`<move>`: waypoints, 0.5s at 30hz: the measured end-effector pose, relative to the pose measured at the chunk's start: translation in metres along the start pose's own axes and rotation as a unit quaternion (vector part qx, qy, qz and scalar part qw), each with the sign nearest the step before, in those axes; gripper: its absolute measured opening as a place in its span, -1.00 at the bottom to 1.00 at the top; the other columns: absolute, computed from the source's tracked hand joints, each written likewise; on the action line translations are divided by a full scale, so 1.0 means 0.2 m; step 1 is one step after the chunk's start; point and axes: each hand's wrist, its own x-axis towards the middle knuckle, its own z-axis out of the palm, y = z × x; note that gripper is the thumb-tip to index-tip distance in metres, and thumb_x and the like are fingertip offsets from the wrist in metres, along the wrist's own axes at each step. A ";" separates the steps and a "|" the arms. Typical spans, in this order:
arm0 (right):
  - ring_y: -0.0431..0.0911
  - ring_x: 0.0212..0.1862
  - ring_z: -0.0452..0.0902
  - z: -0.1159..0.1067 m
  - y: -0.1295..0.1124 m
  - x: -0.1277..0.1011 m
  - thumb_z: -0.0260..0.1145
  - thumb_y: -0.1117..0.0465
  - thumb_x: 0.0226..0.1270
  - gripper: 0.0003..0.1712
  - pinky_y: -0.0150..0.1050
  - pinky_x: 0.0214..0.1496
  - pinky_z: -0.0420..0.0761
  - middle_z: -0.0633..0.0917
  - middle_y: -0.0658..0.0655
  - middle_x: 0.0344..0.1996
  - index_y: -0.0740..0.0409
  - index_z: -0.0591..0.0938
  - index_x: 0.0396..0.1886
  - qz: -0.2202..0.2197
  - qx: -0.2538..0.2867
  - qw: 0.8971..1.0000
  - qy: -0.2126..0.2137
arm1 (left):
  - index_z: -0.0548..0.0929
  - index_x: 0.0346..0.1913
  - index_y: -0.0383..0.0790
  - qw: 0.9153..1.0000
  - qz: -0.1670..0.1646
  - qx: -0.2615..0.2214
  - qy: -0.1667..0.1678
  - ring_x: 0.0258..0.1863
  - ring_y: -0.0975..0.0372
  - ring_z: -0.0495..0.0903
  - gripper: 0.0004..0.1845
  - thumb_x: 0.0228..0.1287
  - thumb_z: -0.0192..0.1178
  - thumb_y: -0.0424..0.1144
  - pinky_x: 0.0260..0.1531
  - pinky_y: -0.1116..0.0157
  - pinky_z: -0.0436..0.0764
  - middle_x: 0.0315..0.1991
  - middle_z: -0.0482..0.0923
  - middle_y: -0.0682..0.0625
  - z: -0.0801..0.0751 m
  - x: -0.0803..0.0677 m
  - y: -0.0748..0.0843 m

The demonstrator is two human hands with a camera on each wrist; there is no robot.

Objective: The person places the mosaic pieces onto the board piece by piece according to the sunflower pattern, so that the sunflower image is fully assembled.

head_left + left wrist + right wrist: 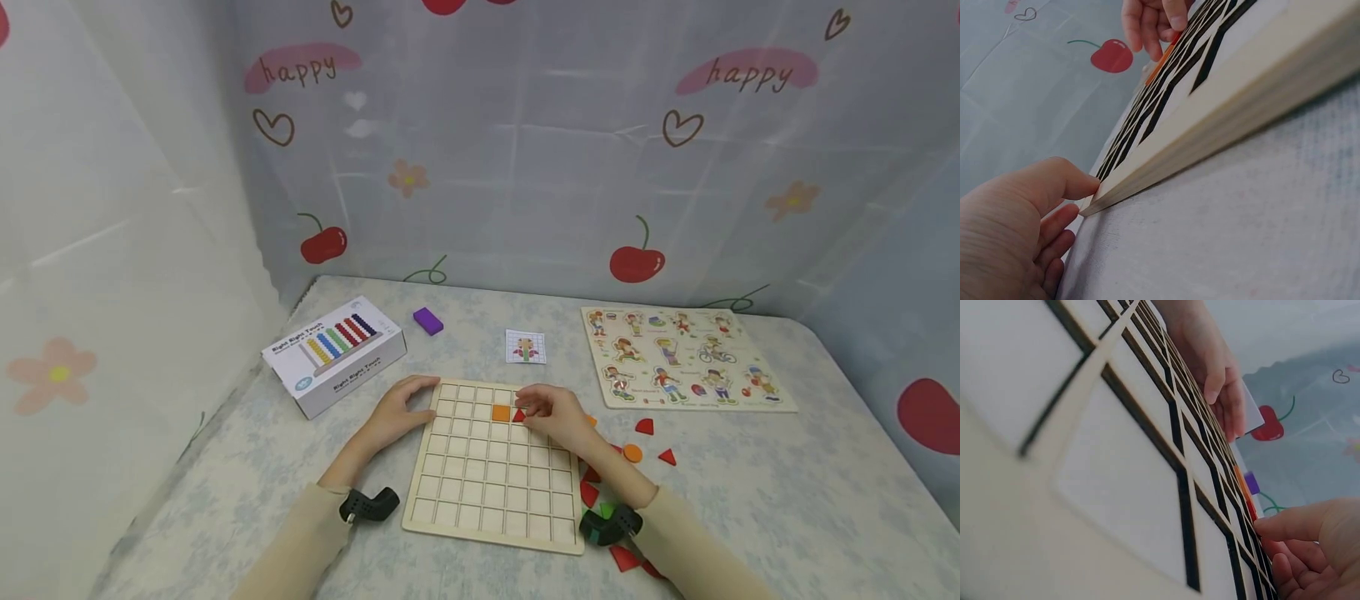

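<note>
Red triangle piece [519, 415] sits in a cell in the second row from the far edge of the wooden grid board [480, 492], just right of the orange square piece [501, 412] in the neighbouring cell. Right hand [555, 419] is over the board's far right part, fingertips [527, 406] pinched down on the red triangle; grip closed on that piece. In the right wrist view the fingers [1285, 528] curl at the board surface, the piece itself mostly hidden. Left hand [401, 410] rests at the board's far left corner, thumb [1075, 178] against the edge, fingers laid flat and relaxed; grip apart, holding nothing, just pressing the board rim.

Board lies flat on the bench [750, 500], near its front edge. Right of the board: loose pieces, red half-round [644, 427], orange circle [633, 452], red triangle [667, 457], more red and green bits by the right wrist. Beyond the board: small pattern card [525, 347]. Left of the board: white abacus box [334, 353], purple block [427, 321] beyond it. Far right of the board: figure puzzle tray [686, 358]. Cherry-print curtain [636, 262] behind the bench.
</note>
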 end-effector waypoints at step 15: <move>0.03 -0.36 0.55 0.00 -0.20 -0.03 0.29 0.55 0.11 -0.64 -0.44 -0.34 0.53 0.68 0.45 -0.19 0.50 0.57 -0.04 0.007 -0.012 1.000 -0.004 | 0.49 0.25 -0.16 1.000 -0.003 0.000 0.000 0.38 0.04 0.30 -0.44 0.13 0.31 -0.31 0.44 0.04 0.21 0.27 0.44 -0.09 0.00 0.00 0.01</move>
